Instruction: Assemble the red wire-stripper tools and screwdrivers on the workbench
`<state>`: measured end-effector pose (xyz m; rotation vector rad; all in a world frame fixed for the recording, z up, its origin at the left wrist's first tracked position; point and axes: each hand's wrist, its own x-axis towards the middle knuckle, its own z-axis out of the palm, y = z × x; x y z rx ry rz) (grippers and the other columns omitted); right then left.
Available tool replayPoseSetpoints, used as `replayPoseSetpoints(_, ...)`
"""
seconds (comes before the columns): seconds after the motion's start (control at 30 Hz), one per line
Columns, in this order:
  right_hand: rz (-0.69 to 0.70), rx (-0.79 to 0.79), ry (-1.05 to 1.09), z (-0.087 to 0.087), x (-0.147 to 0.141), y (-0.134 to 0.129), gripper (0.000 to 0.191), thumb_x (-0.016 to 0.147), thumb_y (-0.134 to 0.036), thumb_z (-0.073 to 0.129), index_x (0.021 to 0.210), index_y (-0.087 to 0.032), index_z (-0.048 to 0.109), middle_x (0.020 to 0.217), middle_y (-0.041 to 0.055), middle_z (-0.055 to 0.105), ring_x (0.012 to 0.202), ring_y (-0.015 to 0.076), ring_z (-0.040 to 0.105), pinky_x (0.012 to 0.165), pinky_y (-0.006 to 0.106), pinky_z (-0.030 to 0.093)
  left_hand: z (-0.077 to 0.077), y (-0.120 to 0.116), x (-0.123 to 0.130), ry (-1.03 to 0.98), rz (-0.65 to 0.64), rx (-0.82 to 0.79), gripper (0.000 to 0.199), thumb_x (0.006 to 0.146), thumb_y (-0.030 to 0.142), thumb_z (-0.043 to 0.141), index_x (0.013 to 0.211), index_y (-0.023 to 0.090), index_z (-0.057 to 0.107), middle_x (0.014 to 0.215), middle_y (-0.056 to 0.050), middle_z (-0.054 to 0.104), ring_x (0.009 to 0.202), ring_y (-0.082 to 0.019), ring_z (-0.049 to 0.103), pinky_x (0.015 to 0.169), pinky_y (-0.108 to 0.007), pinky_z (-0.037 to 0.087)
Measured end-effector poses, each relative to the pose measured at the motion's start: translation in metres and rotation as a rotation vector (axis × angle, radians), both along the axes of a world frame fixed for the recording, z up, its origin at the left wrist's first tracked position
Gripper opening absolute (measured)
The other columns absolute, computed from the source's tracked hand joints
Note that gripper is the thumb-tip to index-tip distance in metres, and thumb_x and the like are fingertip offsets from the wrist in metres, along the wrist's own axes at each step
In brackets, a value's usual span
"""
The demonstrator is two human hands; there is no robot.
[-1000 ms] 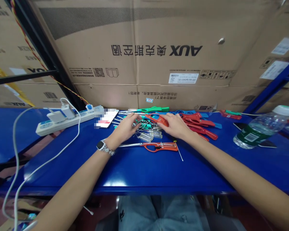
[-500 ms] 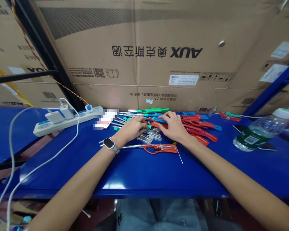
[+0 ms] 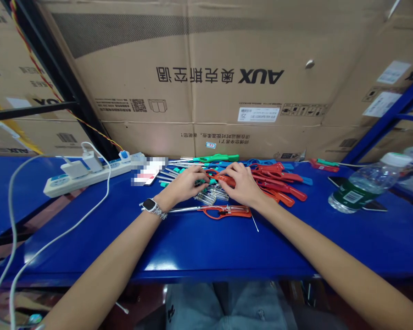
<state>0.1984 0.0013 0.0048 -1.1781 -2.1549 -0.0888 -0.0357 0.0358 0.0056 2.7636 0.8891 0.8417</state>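
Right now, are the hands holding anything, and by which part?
The right hand grips an orange-red plastic casing by its handle end; whether the left hand holds anything cannot be told.

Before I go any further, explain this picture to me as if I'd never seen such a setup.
There is no machine here: you see a person's two bare hands, viewed by a camera worn on the head, looking forward and down. The right hand holds an orange handle. The left hand is at its other end; whether it grips too is hard to tell.

Around them on the blue table lie red handles, a green one and small clear tubes. Nearer the person lies an orange lighter-like piece with a metal rod. A power strip lies to the left, a bottle to the right.
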Motion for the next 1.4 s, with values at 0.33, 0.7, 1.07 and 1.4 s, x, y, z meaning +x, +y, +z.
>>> replayPoseSetpoints(0.33,0.019,-0.040,0.011,-0.004,-0.004,-0.004,0.015,0.093,-0.029,0.062,0.101,-0.022,0.073,0.102,0.0082,0.065,0.100,0.0277,0.055,0.084,0.043,0.037,0.006,-0.014,-0.008,0.290,0.060,0.089,0.024,0.085,0.012,0.065,0.105,0.020,0.074,0.112,-0.010,0.066,0.106,-0.028,0.060,0.090,-0.044,0.052)
replayPoseSetpoints(0.7,0.109,-0.056,0.122,0.001,-0.007,-0.010,0.010,0.093,-0.026,0.062,0.095,-0.023,0.070,0.099,0.0064,0.067,0.099,0.0265,0.056,0.088,0.045,0.041,0.008,-0.014,0.002,-0.135,-0.040,-0.022,0.009,0.095,0.026,0.065,0.101,0.020,0.069,0.105,-0.007,0.071,0.101,-0.022,0.065,0.089,-0.039,0.054)
replayPoseSetpoints(1.07,0.222,-0.146,0.381,0.001,-0.013,-0.031,0.010,0.090,-0.029,0.065,0.094,-0.023,0.058,0.091,0.0034,0.070,0.082,0.0179,0.065,0.077,0.033,0.050,0.009,-0.038,0.030,-0.668,-0.129,-0.570,0.024,0.090,0.037,0.069,0.104,0.017,0.070,0.102,-0.008,0.076,0.090,-0.018,0.073,0.080,-0.033,0.062)
replayPoseSetpoints(1.4,0.288,-0.135,0.369,0.004,-0.007,-0.030,0.018,0.094,-0.039,0.063,0.091,-0.022,0.067,0.081,0.0016,0.068,0.069,0.0151,0.057,0.068,0.030,0.045,0.017,-0.045,0.027,-0.450,0.007,-0.334,0.037,0.099,0.044,0.056,0.079,0.017,0.069,0.069,-0.002,0.065,0.064,-0.013,0.058,0.059,-0.026,0.047)
